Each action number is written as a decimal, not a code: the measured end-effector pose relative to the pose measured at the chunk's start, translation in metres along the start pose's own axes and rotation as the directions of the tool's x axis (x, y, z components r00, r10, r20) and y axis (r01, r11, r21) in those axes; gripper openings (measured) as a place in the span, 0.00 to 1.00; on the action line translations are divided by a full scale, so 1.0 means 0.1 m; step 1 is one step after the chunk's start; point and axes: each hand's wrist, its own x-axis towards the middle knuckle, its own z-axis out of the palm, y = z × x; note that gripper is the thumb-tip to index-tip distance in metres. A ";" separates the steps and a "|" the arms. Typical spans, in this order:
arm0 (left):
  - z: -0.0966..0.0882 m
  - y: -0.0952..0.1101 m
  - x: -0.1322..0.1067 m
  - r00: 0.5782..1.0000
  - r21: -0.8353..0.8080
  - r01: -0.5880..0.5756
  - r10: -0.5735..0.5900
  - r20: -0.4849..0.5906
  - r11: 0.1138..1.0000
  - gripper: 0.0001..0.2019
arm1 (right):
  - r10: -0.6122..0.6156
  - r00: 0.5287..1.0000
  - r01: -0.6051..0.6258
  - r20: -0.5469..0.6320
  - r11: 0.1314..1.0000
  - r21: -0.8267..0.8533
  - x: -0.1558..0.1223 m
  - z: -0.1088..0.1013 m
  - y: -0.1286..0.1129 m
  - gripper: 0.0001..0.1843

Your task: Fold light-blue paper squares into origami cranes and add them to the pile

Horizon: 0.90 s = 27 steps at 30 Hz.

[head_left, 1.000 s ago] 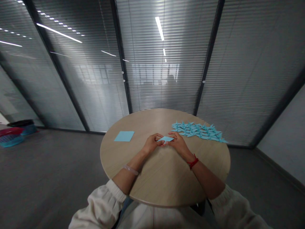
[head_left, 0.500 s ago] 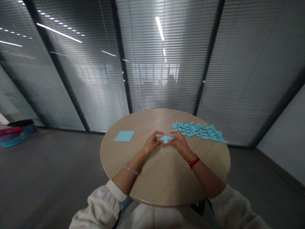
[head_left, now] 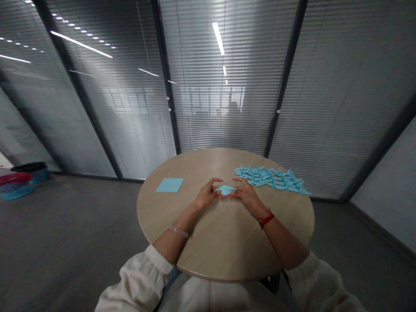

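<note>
Between my hands is a small piece of folded blue paper (head_left: pixel 225 190), diamond-shaped, held just above the table. My left hand (head_left: pixel 207 193) pinches its left corner, with the index finger raised over it. On the other side my right hand (head_left: pixel 247 194) grips the right corner, its index finger lifted as well. The fingertips under the paper are partly hidden. To the right, beyond my right hand, several folded blue paper cranes (head_left: pixel 269 177) lie in close rows. A flat blue square of paper (head_left: pixel 170 185) rests to the left of my left hand.
The round wooden table (head_left: pixel 224 242) reaches up to my body. Behind it stands a glass partition with blinds (head_left: pixel 224 125). Plastic baskets (head_left: pixel 16 186) with dark and red tops are on the floor at the far left.
The fingers have shifted slightly around the folded paper, and the right thumb has moved lower beneath its edge. The cranes and the flat square stay where they were.
</note>
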 end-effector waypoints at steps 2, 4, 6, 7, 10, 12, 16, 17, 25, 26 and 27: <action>-0.01 -0.01 0.00 1.000 0.017 0.000 0.000 -0.021 1.000 0.27 | -0.002 1.000 0.003 0.020 1.000 -0.018 0.02 -0.01 0.02 0.34; -0.02 -0.02 0.00 0.999 0.037 0.004 -0.002 -0.040 0.999 0.25 | -0.058 0.998 0.060 0.025 0.991 -0.118 0.04 -0.03 0.03 0.31; -0.02 -0.02 0.00 0.999 0.051 0.016 -0.014 -0.045 0.999 0.23 | -0.187 0.982 0.186 0.022 0.942 -0.281 0.06 -0.04 0.04 0.24; -0.02 -0.02 0.00 0.999 0.059 0.023 -0.021 -0.038 0.998 0.23 | -0.264 0.964 0.256 0.029 0.895 -0.366 0.06 -0.05 0.04 0.21; 0.02 -0.02 -0.01 0.999 0.076 0.033 -0.033 0.003 0.997 0.25 | -0.427 0.897 0.416 0.110 0.737 -0.532 0.04 -0.04 0.04 0.15; 0.05 0.00 -0.02 0.999 0.059 0.034 -0.036 0.026 0.998 0.26 | -0.463 0.868 0.473 0.180 0.662 -0.582 0.03 -0.03 0.04 0.13; 0.10 0.05 -0.03 0.997 0.003 0.068 -0.068 0.033 0.998 0.27 | -0.488 0.851 0.493 0.193 0.617 -0.614 0.01 -0.02 0.05 0.11; 0.11 0.05 -0.03 0.996 -0.007 0.080 -0.080 0.031 0.997 0.27 | -0.494 0.851 0.490 0.180 0.621 -0.612 0.00 -0.02 0.05 0.11; 0.12 0.05 -0.01 0.989 -0.002 0.146 -0.146 0.003 0.989 0.26 | -0.499 0.846 0.495 0.188 0.604 -0.625 -0.02 0.04 0.01 0.08; 0.13 0.06 -0.01 0.988 0.007 0.151 -0.151 0.003 0.988 0.25 | -0.506 0.842 0.499 0.187 0.600 -0.626 -0.02 0.04 0.00 0.08; 0.13 0.06 -0.02 0.987 0.015 0.159 -0.159 0.002 0.987 0.24 | -0.514 0.838 0.502 0.183 0.596 -0.626 -0.02 0.05 -0.01 0.08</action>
